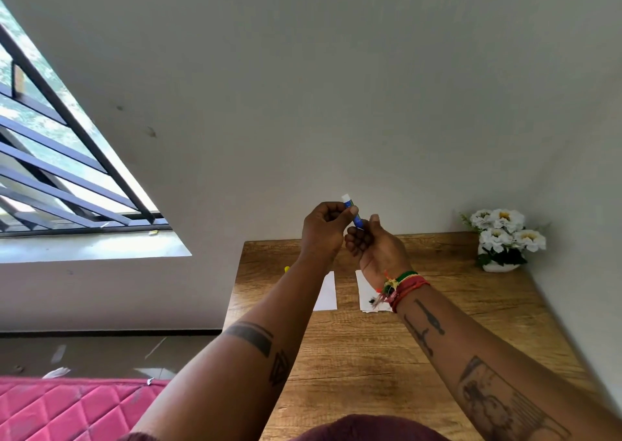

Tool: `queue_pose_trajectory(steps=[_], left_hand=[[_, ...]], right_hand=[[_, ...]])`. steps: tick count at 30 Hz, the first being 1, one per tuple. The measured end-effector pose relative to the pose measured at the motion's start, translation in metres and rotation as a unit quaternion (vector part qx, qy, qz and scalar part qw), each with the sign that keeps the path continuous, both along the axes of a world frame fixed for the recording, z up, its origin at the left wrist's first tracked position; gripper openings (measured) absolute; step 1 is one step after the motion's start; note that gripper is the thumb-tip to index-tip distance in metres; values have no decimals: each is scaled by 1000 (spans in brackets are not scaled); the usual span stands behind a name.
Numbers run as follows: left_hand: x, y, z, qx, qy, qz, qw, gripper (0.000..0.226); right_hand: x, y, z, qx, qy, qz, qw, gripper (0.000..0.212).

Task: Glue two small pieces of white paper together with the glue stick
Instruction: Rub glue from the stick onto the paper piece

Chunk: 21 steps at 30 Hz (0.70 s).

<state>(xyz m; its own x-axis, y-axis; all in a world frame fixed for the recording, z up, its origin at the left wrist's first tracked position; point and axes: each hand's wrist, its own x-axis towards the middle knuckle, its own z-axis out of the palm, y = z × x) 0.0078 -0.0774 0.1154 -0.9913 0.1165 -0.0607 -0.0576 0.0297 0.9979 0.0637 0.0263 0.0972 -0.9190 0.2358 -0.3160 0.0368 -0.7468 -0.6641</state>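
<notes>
Both my hands are raised above the far part of the wooden table [387, 346]. A blue glue stick [354, 214] with a white top end sits between them, tilted. My left hand [323, 232] pinches its upper part with thumb and forefinger. My right hand [373, 245] grips its lower end, which is hidden in the fingers. Two small white paper pieces lie flat on the table below: the left paper [327, 292] partly under my left forearm, the right paper [367, 294] partly under my right wrist. A small yellow object [286, 268], possibly a cap, peeks out beside my left arm.
A white pot of white flowers [503, 238] stands at the table's back right corner, against the wall. A barred window [60, 157] is at left. A pink quilted mattress [67, 407] lies on the floor left of the table, with paper scraps [57, 371] near it.
</notes>
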Motion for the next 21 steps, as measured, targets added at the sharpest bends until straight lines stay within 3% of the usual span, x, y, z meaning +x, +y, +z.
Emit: queue_pose_trajectory(steps=[5, 12, 17, 21], left_hand=[[-4, 1, 1, 1, -6, 8, 1000, 21], [-3, 2, -2, -25, -1, 9, 1000, 18], [-4, -2, -3, -15, -15, 24, 999, 17], [-4, 0, 1, -3, -19, 26, 999, 17]], right_hand=[[-2, 1, 3, 4, 15, 4, 1000, 27], [-9, -5, 10, 38, -81, 40, 995, 49], [-7, -8, 13, 49, -18, 28, 998, 42], [-7, -11, 14, 80, -24, 19, 996, 41]])
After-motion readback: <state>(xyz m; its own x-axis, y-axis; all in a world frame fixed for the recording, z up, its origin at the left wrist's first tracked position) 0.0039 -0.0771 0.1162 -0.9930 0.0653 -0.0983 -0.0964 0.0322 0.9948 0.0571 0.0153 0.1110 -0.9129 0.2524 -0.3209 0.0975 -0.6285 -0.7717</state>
